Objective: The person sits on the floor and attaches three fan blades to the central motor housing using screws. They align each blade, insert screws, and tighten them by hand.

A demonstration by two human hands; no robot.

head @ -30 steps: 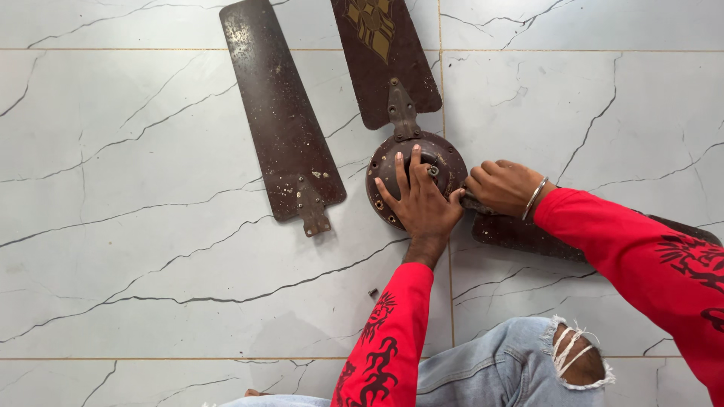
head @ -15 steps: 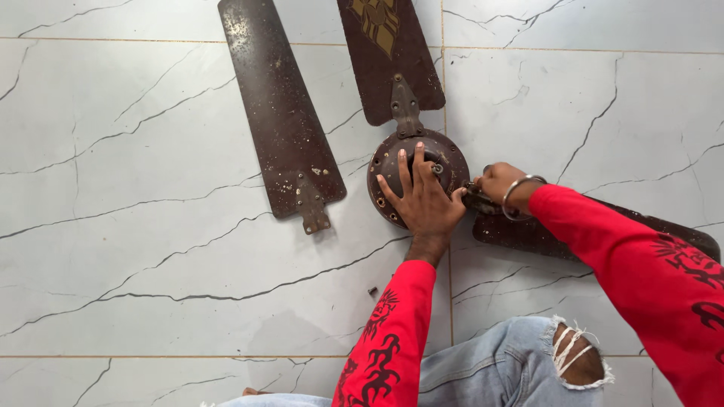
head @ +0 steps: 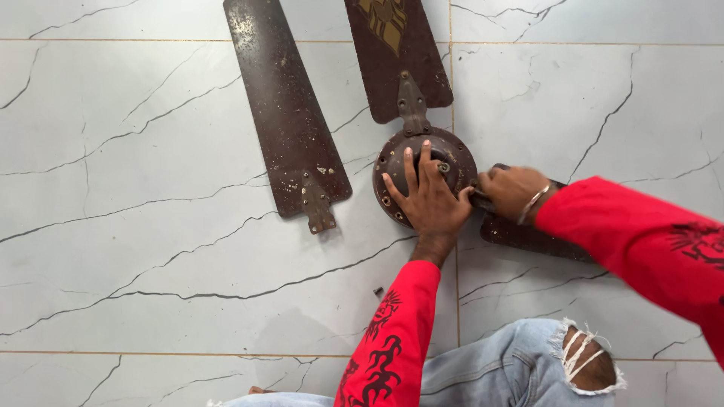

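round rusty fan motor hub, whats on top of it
The left hand lies spread flat on the round rusty brown metal fan motor hub. The hub face beneath the palm is covered, so unseen.

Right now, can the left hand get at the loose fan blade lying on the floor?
Probably yes. The left hand rests on the motor hub, and the loose blade lies just beside it on the floor tiles, with nothing between them.

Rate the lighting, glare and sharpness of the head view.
Head view: even, soft daylight; faint sheen on the marble floor, no harsh glare; short soft shadows under the loose blade; left hand and right hand on the motor hub look sharp.
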